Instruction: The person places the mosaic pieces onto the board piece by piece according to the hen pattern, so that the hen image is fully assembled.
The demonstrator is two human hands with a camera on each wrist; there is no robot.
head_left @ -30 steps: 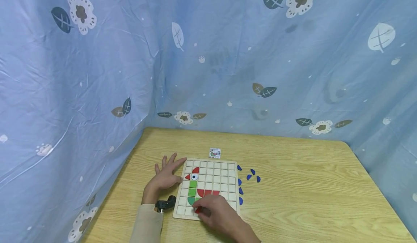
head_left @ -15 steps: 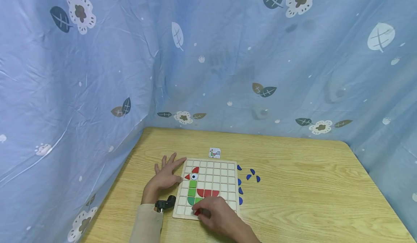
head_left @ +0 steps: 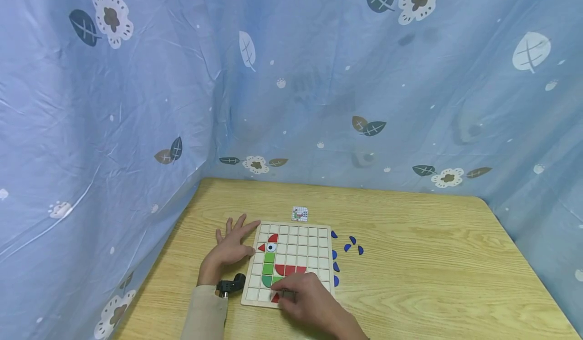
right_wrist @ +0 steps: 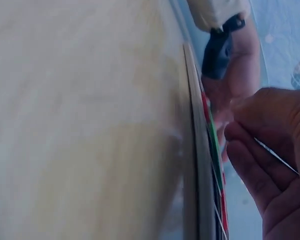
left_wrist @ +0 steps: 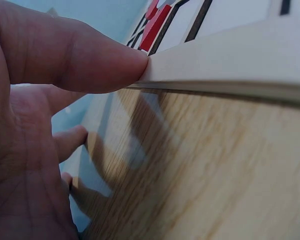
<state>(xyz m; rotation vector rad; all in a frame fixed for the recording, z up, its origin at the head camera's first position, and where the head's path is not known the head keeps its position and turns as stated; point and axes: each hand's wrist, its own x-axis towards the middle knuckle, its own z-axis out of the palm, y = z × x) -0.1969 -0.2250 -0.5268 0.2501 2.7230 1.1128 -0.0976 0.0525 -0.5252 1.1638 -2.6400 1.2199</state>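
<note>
From my remote place I see the right hand (head_left: 302,293) covering the near right part of the white grid board (head_left: 313,250), so the cells under it are hidden from me. The near red triangle (head_left: 275,298) shows at its fingertips, over the nearest row of the board. I cannot tell whether this grip pinches the triangle or only touches it; in the right wrist view the fingers are bent together, but that triangle cannot be made out there and the board is seen almost edge-on. The right forearm is cut off by the lower border of the head view.

The left hand (head_left: 231,248) has its grip released: fingers spread, thumb touching the left edge of the board, index fingertip at its far left corner. A black device (head_left: 231,285) sits on this wrist, beside the sleeve (head_left: 207,312).

On the board, the green squares (head_left: 268,263) stand in a column below the eye piece (head_left: 271,248); another green piece at the right hand is partly covered, as is the red row (head_left: 290,269). The card (head_left: 299,213) lies beyond the far edge, its print too small for me. Blue pieces (head_left: 347,247) lie on the desk (head_left: 432,264) at the right, some just beside the board.
</note>
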